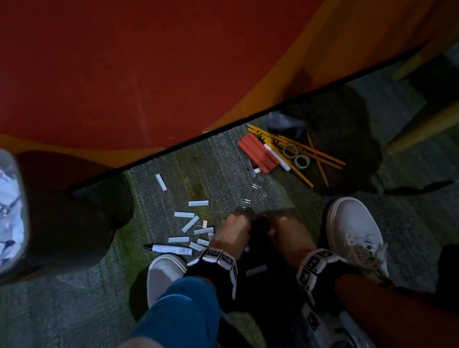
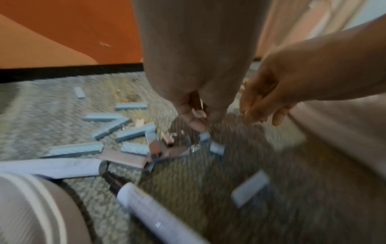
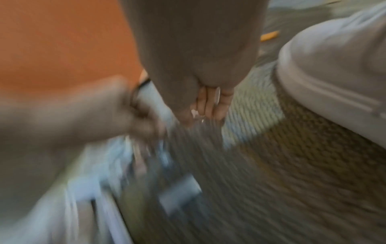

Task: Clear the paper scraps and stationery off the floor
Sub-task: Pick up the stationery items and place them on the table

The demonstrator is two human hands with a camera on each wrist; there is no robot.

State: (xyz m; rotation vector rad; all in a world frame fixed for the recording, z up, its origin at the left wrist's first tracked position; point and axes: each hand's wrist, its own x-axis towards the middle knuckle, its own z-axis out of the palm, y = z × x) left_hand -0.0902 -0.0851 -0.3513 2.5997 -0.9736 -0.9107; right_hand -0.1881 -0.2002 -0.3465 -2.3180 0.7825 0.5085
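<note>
Both hands hover low over the grey carpet between my shoes. My left hand (image 1: 232, 230) has its fingers curled tight; in the left wrist view (image 2: 196, 113) they pinch something thin and pale, seemingly paper clips. My right hand (image 1: 283, 233) sits just beside it, fingertips (image 3: 208, 107) pointing down with a small glint at them, though that view is blurred. Loose paper clips (image 1: 258, 187) lie just beyond the hands. Several pale short strips (image 1: 183, 215) (image 2: 129, 106) and two markers (image 1: 171, 248) (image 2: 154, 213) lie left of the left hand. One strip (image 1: 256, 270) lies under the wrists.
A bin (image 1: 21, 210) full of paper scraps stands at the left. Pencils (image 1: 303, 148), tape rolls (image 1: 301, 161), red pieces (image 1: 258, 153) and a grey scrap (image 1: 284, 124) lie by the black baseboard (image 1: 215, 135). White shoes (image 1: 163, 274) (image 1: 354, 228) flank the hands. Wooden chair legs (image 1: 442, 118) stand at right.
</note>
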